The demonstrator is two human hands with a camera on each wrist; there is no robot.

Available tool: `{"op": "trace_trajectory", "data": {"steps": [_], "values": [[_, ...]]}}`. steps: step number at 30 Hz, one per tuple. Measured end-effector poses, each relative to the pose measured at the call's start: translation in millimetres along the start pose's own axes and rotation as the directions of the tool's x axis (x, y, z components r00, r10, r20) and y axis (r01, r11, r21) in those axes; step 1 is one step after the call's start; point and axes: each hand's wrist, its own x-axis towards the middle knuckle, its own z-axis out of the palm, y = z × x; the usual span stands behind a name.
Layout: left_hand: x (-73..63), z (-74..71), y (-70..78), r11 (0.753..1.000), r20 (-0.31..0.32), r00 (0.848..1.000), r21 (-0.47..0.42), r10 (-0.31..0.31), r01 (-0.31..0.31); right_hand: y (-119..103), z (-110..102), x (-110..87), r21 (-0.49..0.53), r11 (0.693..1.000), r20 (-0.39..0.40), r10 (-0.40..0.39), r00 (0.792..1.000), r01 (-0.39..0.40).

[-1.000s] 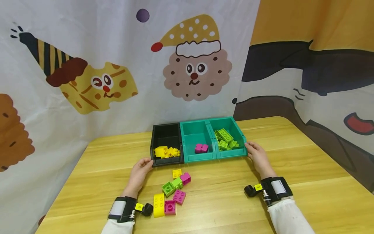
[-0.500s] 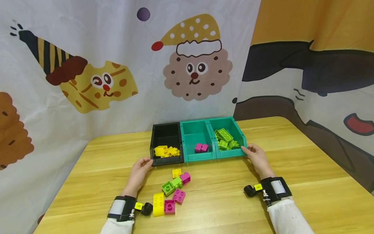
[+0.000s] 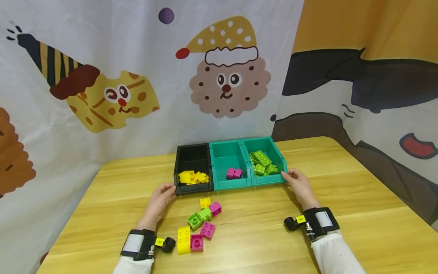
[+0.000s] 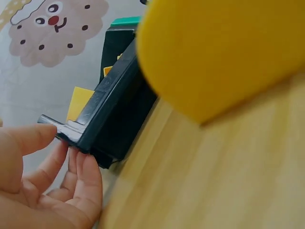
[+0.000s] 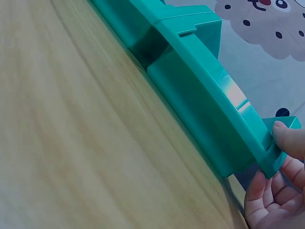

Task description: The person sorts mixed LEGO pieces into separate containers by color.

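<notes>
Three joined storage bins stand in a row in the head view: a black bin on the left, a teal bin in the middle and another teal bin on the right. My left hand pinches the front left corner of the black bin, thumb on top and fingers below. At the other end my right hand grips the right teal bin's front corner, thumb over the rim. Yellow blocks lie in the black bin, pink blocks in the middle, green blocks in the right.
In front of the bins, loose toy blocks lie on the wooden table: a small yellow block, joined green blocks, several pink blocks and a long yellow block. A printed cloth hangs behind the table.
My right thumb has shifted from the right teal bin's side onto its front corner. The left hand keeps its hold; bins and blocks stay in place while the view shifts slightly.
</notes>
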Motion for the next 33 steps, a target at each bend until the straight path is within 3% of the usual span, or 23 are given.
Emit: {"op": "trace_trajectory", "data": {"steps": [7, 12, 17, 21, 24, 27, 31, 33], "values": [[-10.0, -9.3, 23.0, 0.998, -0.006, 0.999, 0.046, -0.047, 0.047, -0.1, 1.9, 0.2, 0.011, 1.0, 0.002, 0.001, 1.0, -0.001], [-19.6, -10.4, 43.8, 0.997, -0.005, 1.0, 0.078, -0.016, 0.016, -1.0, 1.2, -0.2, 0.004, 1.0, 0.003, 0.002, 1.0, -0.002], [-30.1, -7.4, 56.2, 0.982, 0.075, 0.997, 0.188, 0.014, -0.028, -0.5, 1.5, -0.6, -0.02, 1.0, 0.009, 0.001, 1.0, 0.0], [-42.4, -5.5, 60.5, 0.936, 0.163, 0.987, 0.345, 0.009, -0.066, -0.2, 1.9, -0.5, -0.021, 1.0, 0.015, -0.003, 1.0, 0.003], [-51.5, -5.8, 60.6, 0.892, 0.233, 0.972, 0.441, -0.002, -0.104, -0.2, 1.9, -0.3, -0.018, 1.0, 0.01, -0.002, 1.0, 0.002], [-59.1, -7.4, 58.4, 0.868, 0.347, 0.937, 0.473, -0.026, -0.151, 0.1, 1.2, -0.2, -0.027, 1.0, 0.004, 0.003, 1.0, -0.003], [-68.6, -9.0, 52.7, 0.839, 0.458, 0.882, 0.519, -0.112, -0.163, 0.2, 1.2, -0.3, -0.035, 0.999, 0.002, 0.009, 1.0, -0.009], [-73.3, -9.0, 49.9, 0.805, 0.458, 0.875, 0.572, -0.156, -0.156, 0.0, 1.9, -0.2, -0.035, 0.999, 0.001, 0.011, 1.0, -0.011]]}}
